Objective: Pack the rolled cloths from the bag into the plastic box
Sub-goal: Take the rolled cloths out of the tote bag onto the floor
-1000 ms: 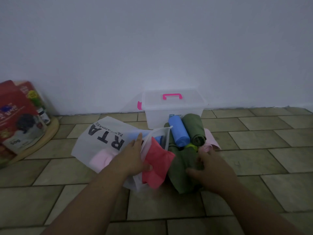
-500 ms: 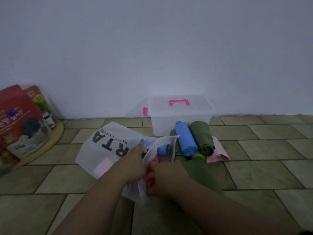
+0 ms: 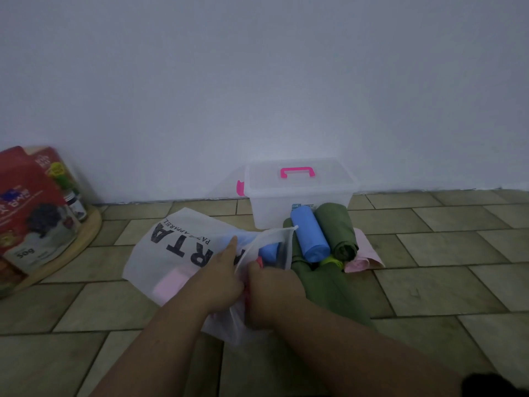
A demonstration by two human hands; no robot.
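Note:
A white bag (image 3: 171, 253) with black letters lies on the tiled floor. My left hand (image 3: 220, 279) presses on its mouth edge and holds it. My right hand (image 3: 272, 293) reaches into the mouth and closes on a red cloth (image 3: 259, 262), of which only a sliver shows. Inside the bag I see a blue cloth (image 3: 267, 249) and a pink one (image 3: 171, 282). The clear plastic box (image 3: 297, 202) with a pink handle stands shut against the wall. In front of it lie a blue roll (image 3: 310, 239), a green roll (image 3: 337, 230), a pink cloth (image 3: 363, 256) and a larger green cloth (image 3: 323, 285).
At the far left a red package (image 3: 31, 207) and a small bottle (image 3: 76, 202) stand on a round wooden tray (image 3: 83, 242). A pale wall runs behind everything. Open tiled floor lies to the right.
My right hand moved left from the green cloth into the bag's mouth and took hold of the red cloth, now mostly hidden. The view shifted slightly.

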